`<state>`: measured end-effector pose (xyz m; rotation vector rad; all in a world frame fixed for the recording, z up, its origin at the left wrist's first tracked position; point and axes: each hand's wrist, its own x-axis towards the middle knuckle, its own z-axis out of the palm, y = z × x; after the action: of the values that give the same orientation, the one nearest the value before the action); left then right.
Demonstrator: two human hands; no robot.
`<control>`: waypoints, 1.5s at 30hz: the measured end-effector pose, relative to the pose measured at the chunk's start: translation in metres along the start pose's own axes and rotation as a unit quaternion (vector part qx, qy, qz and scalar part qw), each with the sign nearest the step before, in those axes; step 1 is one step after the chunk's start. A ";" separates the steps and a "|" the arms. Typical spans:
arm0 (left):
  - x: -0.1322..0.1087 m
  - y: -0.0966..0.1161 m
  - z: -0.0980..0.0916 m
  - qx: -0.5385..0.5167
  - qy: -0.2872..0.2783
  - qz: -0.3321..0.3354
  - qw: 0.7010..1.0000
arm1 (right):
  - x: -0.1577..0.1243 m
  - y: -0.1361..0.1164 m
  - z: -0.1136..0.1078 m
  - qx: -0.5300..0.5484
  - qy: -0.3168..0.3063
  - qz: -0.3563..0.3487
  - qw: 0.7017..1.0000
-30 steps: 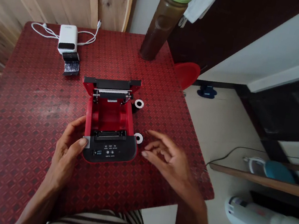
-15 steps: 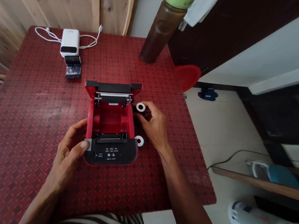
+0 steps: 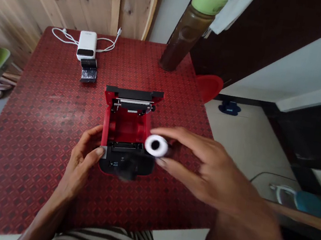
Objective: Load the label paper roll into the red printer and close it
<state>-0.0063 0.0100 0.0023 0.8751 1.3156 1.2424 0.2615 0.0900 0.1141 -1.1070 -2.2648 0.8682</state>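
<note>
R hand (image 3: 210,168) is grasping a white paper roll (image 3: 156,145) w/ a tight grip, kinda blurry; L hand (image 3: 79,160) is clamping the open red printer (image 3: 125,126) on the desk (image 3: 21,154).

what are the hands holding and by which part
Right hand pinches a white roll by its outer edge; left hand grips the open red printer at its front left corner.

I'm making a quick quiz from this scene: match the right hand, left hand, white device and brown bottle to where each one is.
Things:
1 right hand
2 left hand
3 white boxy device
4 brown bottle

Places:
A touching the open red printer at its front left
B at the far right of the table
C holding a white paper roll
D far left, white cable beside it

Pairs: 1C, 2A, 3D, 4B
</note>
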 end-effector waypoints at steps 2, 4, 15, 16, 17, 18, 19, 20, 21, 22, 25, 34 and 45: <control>-0.001 0.002 0.000 -0.001 -0.003 -0.004 1.000 | 0.019 -0.006 0.023 -0.080 0.004 0.002 0.997; -0.001 0.004 0.001 -0.002 -0.006 -0.006 1.000 | 0.034 -0.010 0.046 -0.160 -0.002 -0.002 0.987; 0.001 0.010 0.004 0.004 -0.005 -0.008 1.000 | 0.059 -0.017 0.082 -0.314 -0.064 0.038 0.946; 0.001 0.011 0.004 0.004 -0.006 -0.009 1.000 | 0.063 -0.017 0.083 -0.317 -0.068 0.043 0.945; 0.001 0.011 0.004 0.003 -0.008 -0.009 1.000 | 0.066 -0.017 0.084 -0.320 -0.070 0.046 0.944; 0.001 0.011 0.004 0.002 -0.010 -0.008 1.000 | 0.070 -0.017 0.084 -0.322 -0.073 0.046 0.943; 0.001 0.011 0.004 0.000 -0.011 -0.008 1.000 | 0.074 -0.015 0.085 -0.325 -0.076 0.044 0.942; 0.001 0.010 0.004 -0.001 -0.012 -0.008 1.000 | 0.077 -0.014 0.086 -0.326 -0.082 0.039 0.941; 0.001 0.010 0.004 -0.004 -0.012 -0.008 1.000 | 0.081 -0.011 0.087 -0.328 -0.091 0.035 0.940; 0.001 0.009 0.004 -0.006 -0.012 -0.008 1.000 | 0.084 -0.009 0.089 -0.331 -0.100 0.034 0.938; 0.001 0.009 0.003 -0.008 -0.012 -0.010 1.000 | 0.089 -0.004 0.090 -0.336 -0.123 0.046 0.933; 0.000 0.010 0.003 -0.006 -0.007 -0.009 1.000 | 0.091 -0.008 0.086 -0.313 -0.142 0.057 0.937; 0.001 0.010 0.002 0.000 -0.014 0.002 1.000 | 0.039 -0.013 0.063 -0.061 -0.072 -0.077 0.993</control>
<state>-0.0061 0.0132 0.0124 0.8921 1.2921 1.2301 0.1919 0.0949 0.0848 -0.9309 -2.5133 0.7785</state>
